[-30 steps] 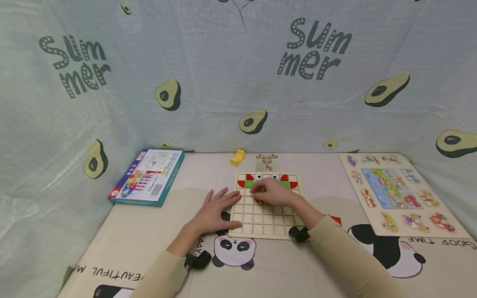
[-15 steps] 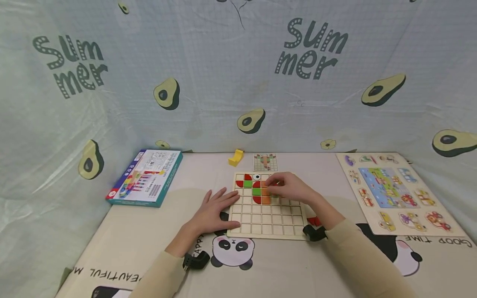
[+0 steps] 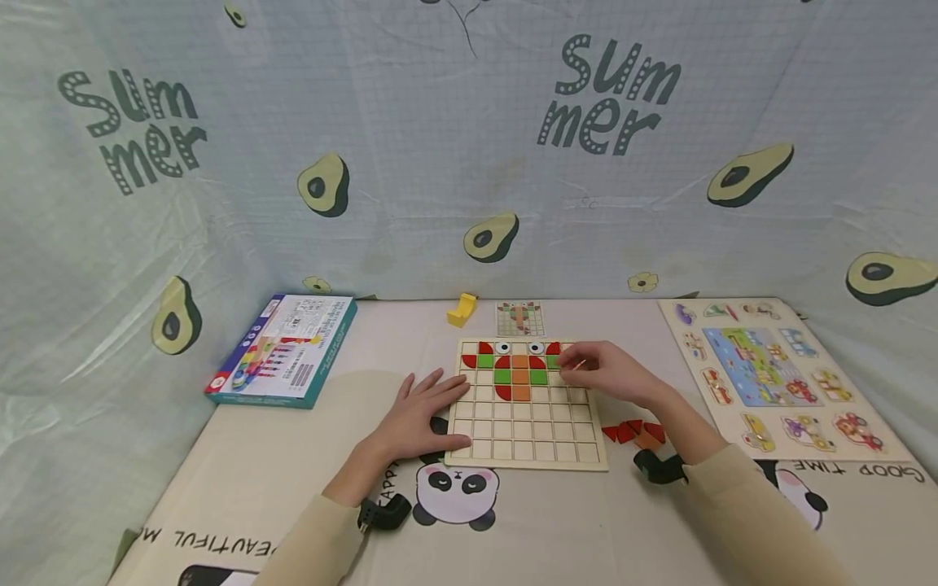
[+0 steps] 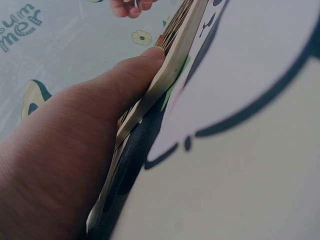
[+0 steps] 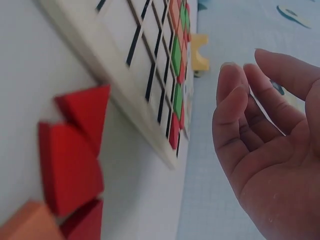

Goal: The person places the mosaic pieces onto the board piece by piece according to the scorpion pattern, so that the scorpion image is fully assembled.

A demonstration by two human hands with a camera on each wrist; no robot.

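A wooden grid board (image 3: 506, 431) lies flat in the middle of the head view, with red, green, orange and eye-patterned tiles in its upper rows. An orange column of tiles (image 3: 520, 377) runs down the centre. At the board's left edge my left hand (image 3: 421, 417) rests with spread, straight fingers; its thumb (image 4: 135, 75) lies on the edge in the left wrist view. Over the upper right part hovers my right hand (image 3: 614, 374), its fingers loosely bent. The right wrist view shows the thumb apart from these fingers (image 5: 232, 105) and nothing between them.
Right of the board lie loose red pieces (image 5: 70, 170) and an orange one (image 3: 649, 440). A pattern card (image 3: 520, 318) and a yellow block (image 3: 462, 310) lie behind it. A boxed toy (image 3: 282, 350) is at left, a picture puzzle board (image 3: 721, 427) at right.
My right hand has moved rightward off the board's middle, uncovering the orange column, the right eye tile and the loose pieces beside the board. The left hand has stayed in place.
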